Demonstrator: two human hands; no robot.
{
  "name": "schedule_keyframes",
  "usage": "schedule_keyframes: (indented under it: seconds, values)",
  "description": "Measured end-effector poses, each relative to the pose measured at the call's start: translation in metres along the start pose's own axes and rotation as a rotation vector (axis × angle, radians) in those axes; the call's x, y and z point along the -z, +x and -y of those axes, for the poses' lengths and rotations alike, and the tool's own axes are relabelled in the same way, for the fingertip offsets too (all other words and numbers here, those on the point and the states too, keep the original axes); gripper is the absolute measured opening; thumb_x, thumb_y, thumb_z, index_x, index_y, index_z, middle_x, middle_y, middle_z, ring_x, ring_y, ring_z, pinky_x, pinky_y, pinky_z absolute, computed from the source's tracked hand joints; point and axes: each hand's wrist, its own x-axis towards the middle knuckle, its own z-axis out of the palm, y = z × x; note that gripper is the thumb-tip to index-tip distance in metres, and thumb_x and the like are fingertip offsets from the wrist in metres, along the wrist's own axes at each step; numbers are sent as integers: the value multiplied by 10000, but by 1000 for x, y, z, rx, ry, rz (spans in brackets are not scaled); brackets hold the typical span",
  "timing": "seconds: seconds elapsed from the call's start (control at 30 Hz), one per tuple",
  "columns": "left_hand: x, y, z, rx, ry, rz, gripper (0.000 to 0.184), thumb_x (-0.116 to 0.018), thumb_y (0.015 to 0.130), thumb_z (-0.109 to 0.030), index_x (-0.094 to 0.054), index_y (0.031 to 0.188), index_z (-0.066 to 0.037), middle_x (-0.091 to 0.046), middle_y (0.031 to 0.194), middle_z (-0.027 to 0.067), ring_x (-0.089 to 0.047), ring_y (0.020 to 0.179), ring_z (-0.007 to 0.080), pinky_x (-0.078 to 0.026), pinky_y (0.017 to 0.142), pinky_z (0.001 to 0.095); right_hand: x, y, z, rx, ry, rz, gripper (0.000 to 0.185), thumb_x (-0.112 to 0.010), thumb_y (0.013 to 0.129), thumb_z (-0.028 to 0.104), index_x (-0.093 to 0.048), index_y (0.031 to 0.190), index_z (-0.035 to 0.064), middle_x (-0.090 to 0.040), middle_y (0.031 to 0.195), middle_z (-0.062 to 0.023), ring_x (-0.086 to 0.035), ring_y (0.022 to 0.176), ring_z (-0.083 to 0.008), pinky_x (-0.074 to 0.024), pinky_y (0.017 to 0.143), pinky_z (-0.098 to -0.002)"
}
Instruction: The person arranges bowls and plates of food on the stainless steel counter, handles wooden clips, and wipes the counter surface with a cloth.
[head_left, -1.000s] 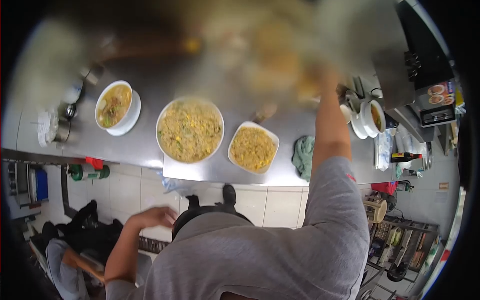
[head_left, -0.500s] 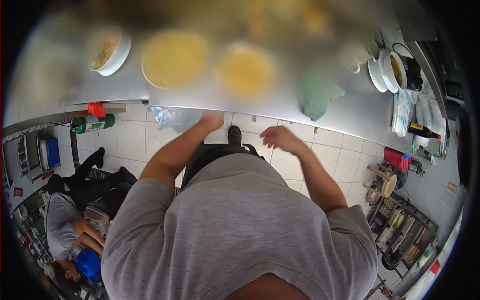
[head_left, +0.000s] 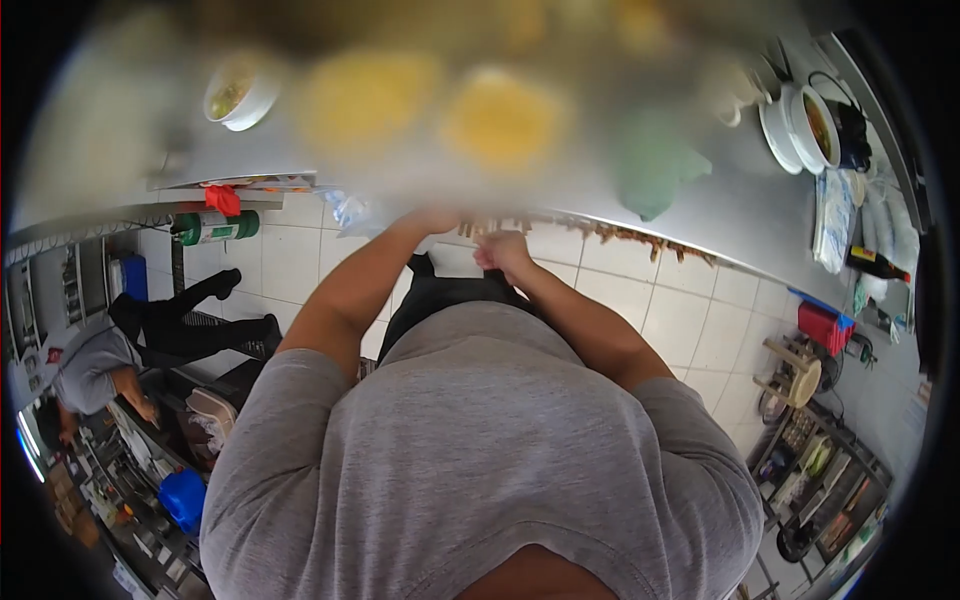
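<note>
My left hand (head_left: 438,220) is at the front edge of the steel counter (head_left: 745,225), its fingers blurred and partly hidden. Close to its right, my right hand (head_left: 503,250) is just below the edge with fingers curled; what they hold, if anything, cannot be made out. Beyond my hands, on the counter, are two blurred portions of yellow food, one on the left (head_left: 370,95) and one nearer the middle (head_left: 505,115). A green cloth (head_left: 652,165) lies to their right, and a white bowl of soup (head_left: 238,98) stands at the left.
Two white bowls (head_left: 805,128) and a dark bottle (head_left: 878,264) are at the right. A person in grey (head_left: 90,368) is at the left, near a blue object (head_left: 183,500). A wooden stool (head_left: 800,380) and shelves (head_left: 820,475) stand at the lower right.
My right arm has drawn back from over the counter, and its hand has come beside my left hand. My left hand has risen to the counter edge. The view has tilted down.
</note>
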Motion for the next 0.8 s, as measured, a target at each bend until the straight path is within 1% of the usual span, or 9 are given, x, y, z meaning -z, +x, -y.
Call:
schedule_keyframes:
  seconds: [0.1, 0.13, 0.17, 0.2, 0.3, 0.4, 0.6, 0.73, 0.8]
  values:
    - [-47, 39, 62, -61, 164, -237, 394, -490, 725, -43, -594, 1103, -10, -575, 1105, 275, -540, 1052, 406, -422, 921, 439, 25, 30, -52, 481, -900, 150, 293, -621, 854, 170, -626, 614, 2, -610, 576, -112, -584, 518, -172, -450, 479, -270]
    - [-60, 42, 76, -114, 166, -355, 394, -497, 710, -36, -599, 1089, -2, -569, 1093, 293, -527, 1069, 413, -402, 943, 439, 26, -8, -1, 419, -1257, 260, 402, -558, 821, 382, -649, 593, 64, -605, 593, -125, -590, 572, -321, -484, 612, -432]
    - [-25, 5, 33, 9, 197, -89, 501, -512, 690, -18, -551, 1189, -13, -539, 1150, 294, -476, 1149, 400, -324, 1015, 466, 22, -33, 30, 260, -943, 205, 337, -617, 797, 343, -669, 657, 41, -626, 626, -123, -606, 602, -295, -489, 630, -398]
    - [-40, -5, 46, -60, 238, -225, 644, -525, 665, -1, -464, 1305, -43, -464, 1267, 268, -376, 1252, 392, -217, 1073, 515, 12, -52, 68, -22, -655, 210, 240, -688, 759, 269, -678, 743, 29, -649, 689, -128, -624, 664, -272, -487, 647, -367]
    - [-35, -68, 59, -190, 124, -493, 655, -517, 641, 33, -469, 1289, -42, -312, 1409, 230, -229, 1349, 396, -159, 1102, 534, -23, -76, 166, 311, -824, 173, 197, -726, 734, 204, -668, 796, 25, -659, 733, -133, -625, 657, -255, -483, 625, -345]
    - [-6, -127, 91, -133, -200, -646, 623, -536, 609, 99, -548, 1206, -81, -425, 1334, 216, -351, 1281, 398, -288, 1069, 470, -73, -72, 262, 549, -667, 94, 197, -720, 742, 206, -664, 800, 26, -655, 730, -135, -621, 640, -251, -480, 610, -344]
    - [117, -162, 221, 137, -743, -1260, 427, -562, 765, 53, -546, 1183, -37, -559, 1174, 104, -564, 1024, 217, -491, 766, 299, -174, 75, 405, 1124, -893, -165, 178, -734, 729, 217, -685, 778, 53, -649, 719, -137, -638, 657, -233, -490, 627, -357]
    - [219, -149, 282, 307, -1517, -1110, 454, -445, 905, -77, -342, 1339, 10, -555, 1129, 212, -605, 983, 282, -514, 840, 349, -218, 232, 447, 1085, -1520, -265, 197, -743, 731, 227, -688, 744, 39, -654, 680, -126, -649, 643, -221, -503, 626, -348]
    - [240, -135, 305, 254, -1609, -1046, 380, -425, 920, -78, -353, 1275, 37, -565, 1078, 221, -618, 948, 296, -526, 827, 357, -228, 319, 440, 396, -1234, 17, 220, -738, 748, 230, -682, 707, 22, -649, 624, -103, -643, 589, -209, -507, 594, -337]
